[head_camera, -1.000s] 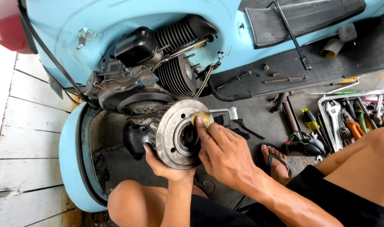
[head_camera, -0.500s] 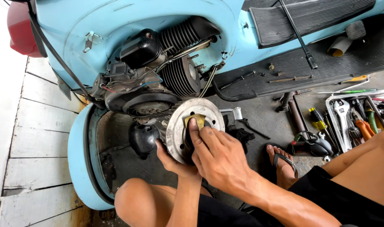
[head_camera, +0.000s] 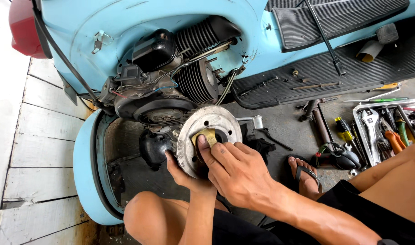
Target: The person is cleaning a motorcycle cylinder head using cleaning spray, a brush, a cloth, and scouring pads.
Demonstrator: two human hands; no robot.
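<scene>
A round grey metal brake drum (head_camera: 212, 122) stands on edge against the engine (head_camera: 171, 81) of a light blue scooter (head_camera: 139, 22) lying on its side. My left hand (head_camera: 185, 174) cups the drum's lower rim from below. My right hand (head_camera: 237, 170) presses a small folded piece of yellow-brown sandpaper (head_camera: 206, 136) into the drum's central opening, thumb on top of it. My bare knee (head_camera: 148, 218) is just below the hands.
A metal tray (head_camera: 359, 127) of wrenches, pliers and screwdrivers lies at right. Loose tools and a black rubber mat (head_camera: 334, 68) cover the floor beyond. My sandalled foot (head_camera: 305, 174) rests on the ground. White wooden planks (head_camera: 30, 154) lie to the left.
The view has drifted, so the drum sits further right and lower in frame. My right hand has slid lower over the drum's centre, still pressing the sandpaper. The left hand keeps its hold.
</scene>
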